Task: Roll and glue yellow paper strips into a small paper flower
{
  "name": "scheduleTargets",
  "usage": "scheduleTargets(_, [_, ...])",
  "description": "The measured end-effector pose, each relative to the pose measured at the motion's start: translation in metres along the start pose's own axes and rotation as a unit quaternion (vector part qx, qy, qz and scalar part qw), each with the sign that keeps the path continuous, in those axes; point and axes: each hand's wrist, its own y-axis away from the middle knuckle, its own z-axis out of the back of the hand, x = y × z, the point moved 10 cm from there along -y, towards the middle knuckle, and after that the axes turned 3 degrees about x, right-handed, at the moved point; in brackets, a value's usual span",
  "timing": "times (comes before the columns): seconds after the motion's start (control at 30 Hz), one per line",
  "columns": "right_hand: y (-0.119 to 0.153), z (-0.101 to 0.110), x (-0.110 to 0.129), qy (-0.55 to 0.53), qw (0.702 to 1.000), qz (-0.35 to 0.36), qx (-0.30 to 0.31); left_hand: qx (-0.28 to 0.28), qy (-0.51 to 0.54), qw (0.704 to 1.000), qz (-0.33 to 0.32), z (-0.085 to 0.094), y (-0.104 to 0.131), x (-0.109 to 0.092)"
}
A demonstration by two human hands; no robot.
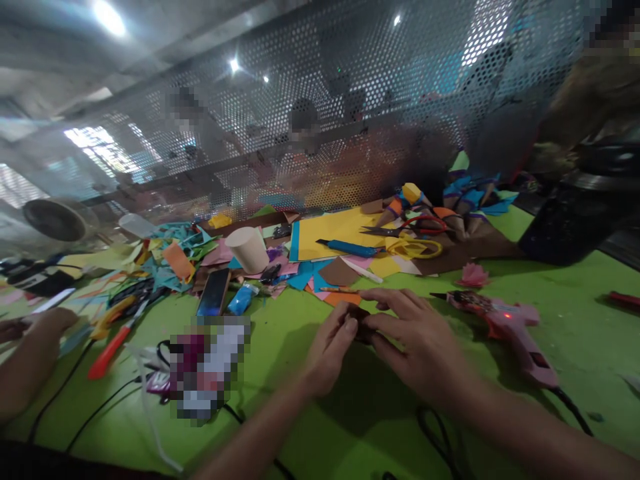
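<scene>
My left hand is closed, its thumb and fingers pinching a small dark brown piece that looks like folded paper. From the other side, the fingers of my right hand close on the same piece, covering most of it. Just beyond my fingertips lie a pencil and an orange paper scrap. To the right of my right hand, a pink hot glue gun rests on its side with a red light showing. A pink paper flower sits behind the glue gun.
On the green table lie a blue cutter, scissors, yellow paper, a phone and a power strip with cords. A paper cup stands among scraps. Another person's hand works at left.
</scene>
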Motion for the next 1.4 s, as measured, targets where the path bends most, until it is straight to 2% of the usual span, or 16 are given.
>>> scheduleTargets(0.13, [-0.002,-0.002,-0.002,-0.006,1.000,-0.005,0.018,-0.004,-0.028,0.999,0.021,0.002,-0.001,0.003])
scheduleTargets(0.33, [-0.007,-0.003,-0.020,-0.059,0.997,-0.020,0.054,0.083,-0.098,0.991,0.046,-0.009,-0.002,-0.002])
scheduleTargets(0.77, [-0.004,-0.010,-0.014,-0.040,0.994,0.010,0.105,0.052,-0.106,0.991,0.070,-0.003,0.001,0.004])
scheduleTargets(0.93, [-0.002,-0.007,0.000,0.025,0.996,0.034,0.078,0.054,-0.127,0.989,0.061,-0.005,0.003,0.002])
scheduleTargets(1.13, [0.001,-0.013,0.004,0.085,0.996,0.011,0.033,0.072,-0.157,0.984,0.046,-0.015,0.001,-0.007])
scheduleTargets(1.27, [0.002,-0.009,0.008,0.076,0.997,0.027,0.008,0.045,-0.085,0.993,0.062,-0.011,-0.001,-0.004])
scheduleTargets(1.4, [-0.001,0.011,0.004,0.009,0.999,0.034,-0.007,0.011,0.010,0.996,0.085,0.000,-0.004,0.006])
